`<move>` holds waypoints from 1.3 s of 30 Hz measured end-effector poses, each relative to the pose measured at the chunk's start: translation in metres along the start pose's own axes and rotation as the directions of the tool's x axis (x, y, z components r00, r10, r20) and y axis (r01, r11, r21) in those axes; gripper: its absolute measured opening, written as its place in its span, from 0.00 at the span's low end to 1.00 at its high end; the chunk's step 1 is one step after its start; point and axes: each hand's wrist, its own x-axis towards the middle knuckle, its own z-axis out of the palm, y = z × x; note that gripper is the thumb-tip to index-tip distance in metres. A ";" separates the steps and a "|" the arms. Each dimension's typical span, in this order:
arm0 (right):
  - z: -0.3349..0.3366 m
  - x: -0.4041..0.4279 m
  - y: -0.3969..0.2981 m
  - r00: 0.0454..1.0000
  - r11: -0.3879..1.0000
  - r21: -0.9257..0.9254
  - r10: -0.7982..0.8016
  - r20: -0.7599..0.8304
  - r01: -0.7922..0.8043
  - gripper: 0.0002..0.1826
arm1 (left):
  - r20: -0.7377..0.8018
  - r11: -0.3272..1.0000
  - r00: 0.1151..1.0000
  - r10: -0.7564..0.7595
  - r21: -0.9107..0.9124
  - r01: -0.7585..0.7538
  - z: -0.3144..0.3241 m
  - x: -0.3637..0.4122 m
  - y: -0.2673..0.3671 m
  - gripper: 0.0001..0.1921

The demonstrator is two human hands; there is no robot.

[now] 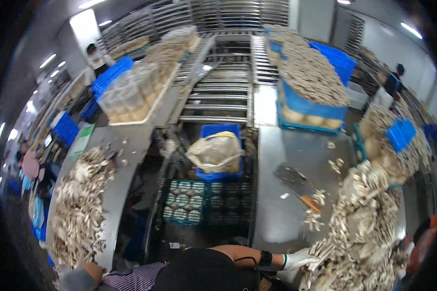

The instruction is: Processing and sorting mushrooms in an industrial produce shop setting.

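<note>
In a white glove, my right hand (pixel 301 257) reaches out to the right, with its fingers around a small cluster of oyster mushrooms (pixel 321 249) at the edge of a large loose heap of mushrooms (pixel 364 218). At the lower left, past a striped sleeve (pixel 136 278), a blurred grey shape (pixel 74 279) may be my left hand; its fingers cannot be made out. It lies by a second mushroom heap (pixel 82 203) on the left steel table (pixel 125 174). A wide-bladed cleaver (pixel 290 175) with an orange handle rests on the right steel table (pixel 273 211).
Roller conveyors (pixel 218 96) run ahead between the tables. Crates of mushroom blocks (pixel 313 98) stand at the right, bagged blocks (pixel 131 91) at the left. A blue crate (pixel 203 174) holds a plastic bag (pixel 218 151). Co-workers (pixel 393 85) (pixel 96 60) stand at both sides.
</note>
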 end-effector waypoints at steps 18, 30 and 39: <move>0.052 0.013 0.002 0.953 0.996 -0.076 0.068 0.295 -0.048 0.13 | 0.353 0.871 0.893 0.279 0.298 -0.391 -0.071 -0.019 -0.013 0.10; -0.080 -0.026 0.009 0.993 0.925 0.367 0.116 -0.024 -0.099 0.12 | 0.405 0.864 0.843 -0.353 0.487 0.128 0.012 0.034 -0.030 0.12; -0.135 -0.108 -0.024 0.939 0.733 -0.670 -0.138 -0.315 -0.117 0.23 | 0.480 0.672 0.722 -0.499 0.740 -0.028 0.117 0.022 -0.015 0.23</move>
